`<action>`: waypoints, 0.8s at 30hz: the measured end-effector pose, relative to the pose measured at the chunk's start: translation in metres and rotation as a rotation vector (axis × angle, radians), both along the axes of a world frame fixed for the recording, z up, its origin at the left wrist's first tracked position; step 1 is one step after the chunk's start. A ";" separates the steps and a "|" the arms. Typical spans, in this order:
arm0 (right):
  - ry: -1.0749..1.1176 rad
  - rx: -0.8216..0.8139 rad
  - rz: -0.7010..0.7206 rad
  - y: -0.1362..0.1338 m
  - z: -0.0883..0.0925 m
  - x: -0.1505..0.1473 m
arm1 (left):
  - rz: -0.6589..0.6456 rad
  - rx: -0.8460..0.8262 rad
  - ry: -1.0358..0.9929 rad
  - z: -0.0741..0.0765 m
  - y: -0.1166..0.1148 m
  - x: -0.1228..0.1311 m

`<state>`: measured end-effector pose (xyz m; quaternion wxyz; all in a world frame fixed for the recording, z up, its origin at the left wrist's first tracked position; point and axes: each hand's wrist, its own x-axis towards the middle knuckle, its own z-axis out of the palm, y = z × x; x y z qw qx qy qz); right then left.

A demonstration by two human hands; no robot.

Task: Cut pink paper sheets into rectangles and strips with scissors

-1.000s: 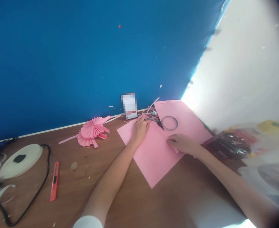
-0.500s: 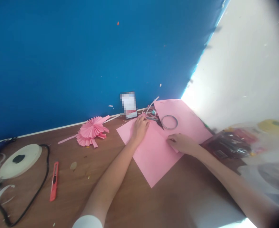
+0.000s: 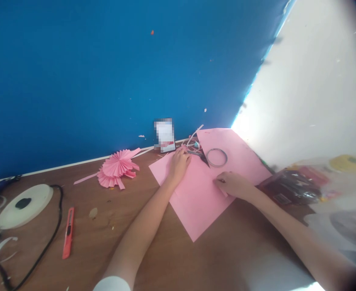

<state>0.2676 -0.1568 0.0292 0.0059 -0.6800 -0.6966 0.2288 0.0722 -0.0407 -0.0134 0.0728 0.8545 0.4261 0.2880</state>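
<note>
A pink sheet of paper (image 3: 193,202) lies at an angle on the brown table, one corner pointing towards me. My left hand (image 3: 179,163) rests on its far part, fingers laid down on the paper near the top corner. At the sheet's right edge, my right hand (image 3: 233,186) has its fingers closed on the paper, where a narrow strip or fold shows beneath them. Behind, a second pink sheet (image 3: 241,145) carries a thin grey ring (image 3: 217,157). Dark-bladed scissors (image 3: 198,153) are partly visible between the sheets.
Left of the sheet is a pleated pink paper rosette (image 3: 119,165). A red box cutter (image 3: 68,234), a pale round disc (image 3: 26,206) and a black cable (image 3: 58,218) are further left. A phone (image 3: 165,135) leans on the blue wall. Plastic-wrapped packets (image 3: 293,186) lie at right.
Hardly anything differs. The view has shifted slightly, and both hands keep their places on the pink paper.
</note>
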 end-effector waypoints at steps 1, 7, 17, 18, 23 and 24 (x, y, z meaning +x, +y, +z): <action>0.008 -0.015 -0.003 0.000 0.002 0.000 | 0.002 0.005 -0.002 0.000 0.001 0.000; -0.089 -0.045 -0.052 -0.001 0.003 0.000 | 0.018 0.006 0.000 -0.002 0.007 0.003; -0.286 -0.018 0.005 -0.009 0.000 -0.001 | 0.059 -0.009 -0.006 -0.001 0.008 0.003; -0.297 -0.018 0.012 -0.010 0.001 -0.002 | 0.067 -0.008 -0.005 -0.001 0.007 0.004; -0.326 -0.049 0.050 -0.015 0.011 -0.001 | 0.061 0.018 0.013 0.000 0.005 0.004; -0.322 -0.068 0.060 -0.016 0.013 0.001 | 0.057 0.021 0.017 0.000 0.004 0.005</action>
